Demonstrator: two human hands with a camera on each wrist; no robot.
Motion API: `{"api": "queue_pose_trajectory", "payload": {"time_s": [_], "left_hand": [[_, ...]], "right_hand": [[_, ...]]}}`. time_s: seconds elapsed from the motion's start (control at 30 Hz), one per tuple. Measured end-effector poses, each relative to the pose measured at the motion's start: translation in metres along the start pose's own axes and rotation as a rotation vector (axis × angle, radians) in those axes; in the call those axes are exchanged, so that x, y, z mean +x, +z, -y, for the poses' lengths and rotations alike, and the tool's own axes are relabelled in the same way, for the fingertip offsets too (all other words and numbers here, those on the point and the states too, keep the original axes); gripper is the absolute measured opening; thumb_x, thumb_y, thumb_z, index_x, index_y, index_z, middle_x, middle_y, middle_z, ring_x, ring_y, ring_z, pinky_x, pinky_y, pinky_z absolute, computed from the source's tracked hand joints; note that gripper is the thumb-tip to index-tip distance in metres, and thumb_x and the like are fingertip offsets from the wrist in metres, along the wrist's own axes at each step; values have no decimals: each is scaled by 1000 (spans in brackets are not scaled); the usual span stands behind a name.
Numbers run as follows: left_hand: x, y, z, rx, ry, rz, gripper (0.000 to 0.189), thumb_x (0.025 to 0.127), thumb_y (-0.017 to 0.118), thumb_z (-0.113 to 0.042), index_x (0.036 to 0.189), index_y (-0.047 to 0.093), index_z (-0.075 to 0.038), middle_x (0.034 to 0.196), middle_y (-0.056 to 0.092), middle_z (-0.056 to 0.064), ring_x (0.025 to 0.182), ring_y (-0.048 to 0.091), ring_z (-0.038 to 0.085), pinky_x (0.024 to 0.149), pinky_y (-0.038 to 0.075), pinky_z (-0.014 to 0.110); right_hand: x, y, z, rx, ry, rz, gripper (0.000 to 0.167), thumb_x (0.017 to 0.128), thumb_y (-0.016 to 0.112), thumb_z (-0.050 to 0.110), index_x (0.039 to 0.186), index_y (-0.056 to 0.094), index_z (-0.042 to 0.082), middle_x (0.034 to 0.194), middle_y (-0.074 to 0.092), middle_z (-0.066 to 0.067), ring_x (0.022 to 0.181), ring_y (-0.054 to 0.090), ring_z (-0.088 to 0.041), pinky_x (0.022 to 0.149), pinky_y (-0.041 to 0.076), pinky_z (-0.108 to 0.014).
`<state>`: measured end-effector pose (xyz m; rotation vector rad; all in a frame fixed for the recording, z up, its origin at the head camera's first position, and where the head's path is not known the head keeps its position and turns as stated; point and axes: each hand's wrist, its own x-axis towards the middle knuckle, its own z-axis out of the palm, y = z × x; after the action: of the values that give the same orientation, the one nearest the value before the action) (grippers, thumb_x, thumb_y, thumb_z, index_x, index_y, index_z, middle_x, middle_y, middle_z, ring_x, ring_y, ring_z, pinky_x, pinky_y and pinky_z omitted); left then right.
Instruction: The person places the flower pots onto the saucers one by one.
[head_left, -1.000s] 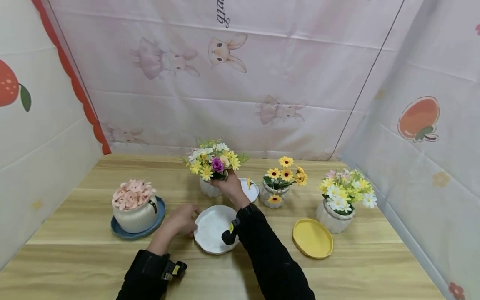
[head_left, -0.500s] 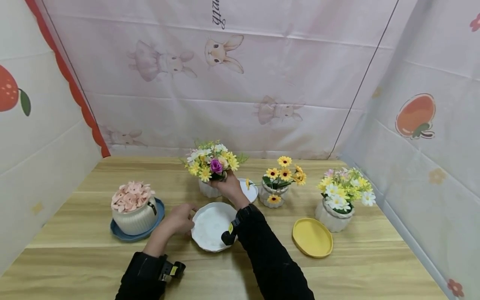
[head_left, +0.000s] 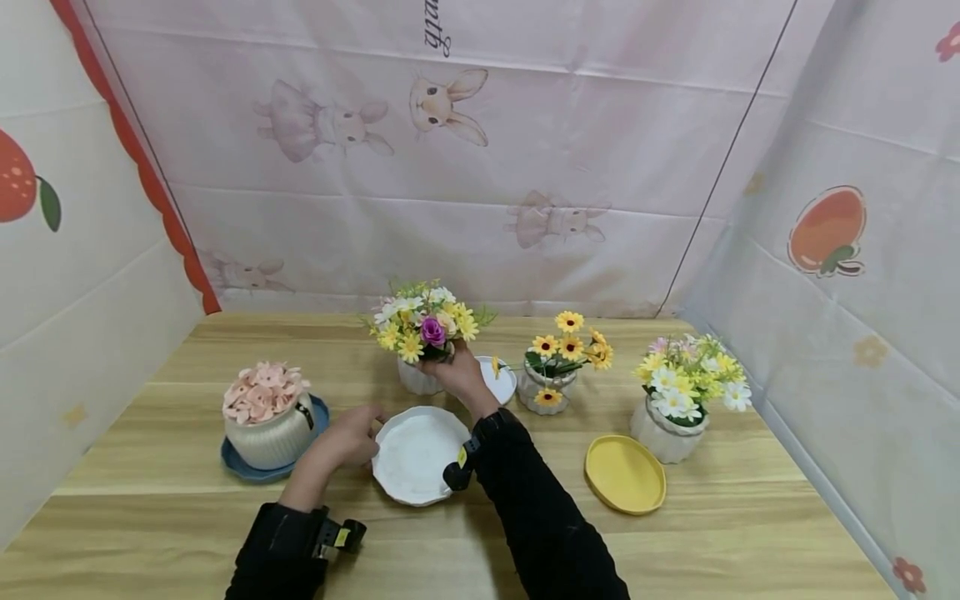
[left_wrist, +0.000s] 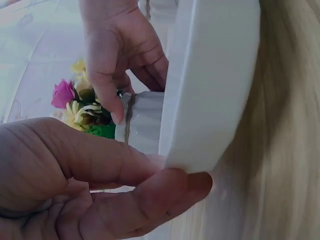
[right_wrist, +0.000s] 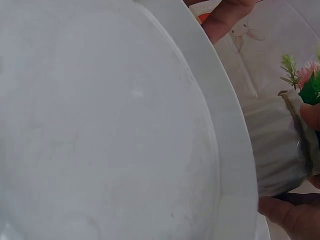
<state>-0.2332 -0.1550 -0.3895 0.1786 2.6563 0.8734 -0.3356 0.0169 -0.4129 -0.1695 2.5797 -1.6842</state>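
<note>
My left hand pinches the left rim of a white wavy-edged plate between thumb and fingers. In the left wrist view that plate is seen from the side, close over the wood. Beyond the plate, my right hand grips a white ribbed flowerpot by its rim, thumb and fingers round it. Yellow and white flowers with one purple rose fill the pot. The right wrist view shows the same pot past the plate's edge, with a brown band near its rim.
At left, a pot of pink flowers stands on a blue plate. Behind my right wrist lies a small white plate, beside a pot of orange daisies. Further right are a yellow plate and another flowerpot.
My left hand has drawn the white plate slightly to the left. My right hand keeps its hold on the flowerpot, which stays in place.
</note>
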Motion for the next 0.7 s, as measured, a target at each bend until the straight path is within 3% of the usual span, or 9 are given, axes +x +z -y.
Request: {"api": "queue_pose_trajectory", "payload": {"time_s": [0.1,0.33,0.47,0.7], "left_hand": [[-2,-4,3,1,-27,4,46,76,48,15,122,50,8,74,56,11,54,53,20,48,37,27],[-4,-12,12,19,-42,-79,43,75,49,13,118,52,8,76,56,9,58,51,20,51,40,29],[-3,-14,17,0,-83,-92,45,76,49,13,120,50,9,77,56,10,59,54,21,52,42,30],[-1,-15,21,37,-109,-112,41,74,49,11,115,51,10,95,58,20,69,56,24,55,45,31]], "right_hand": [[0,0,-1,-1,10,1,82,76,77,31,144,33,16,138,43,-14,126,38,-33,100,32,-47],[-1,0,-2,-15,14,1,83,77,75,34,145,31,14,139,41,-14,127,37,-33,99,33,-48],[-2,-1,0,-16,9,7,82,77,74,34,144,31,12,138,42,-15,126,38,-34,99,34,-47],[-3,-2,0,-10,11,15,80,78,73,34,142,32,10,136,43,-17,125,39,-34,98,35,-46]]}}
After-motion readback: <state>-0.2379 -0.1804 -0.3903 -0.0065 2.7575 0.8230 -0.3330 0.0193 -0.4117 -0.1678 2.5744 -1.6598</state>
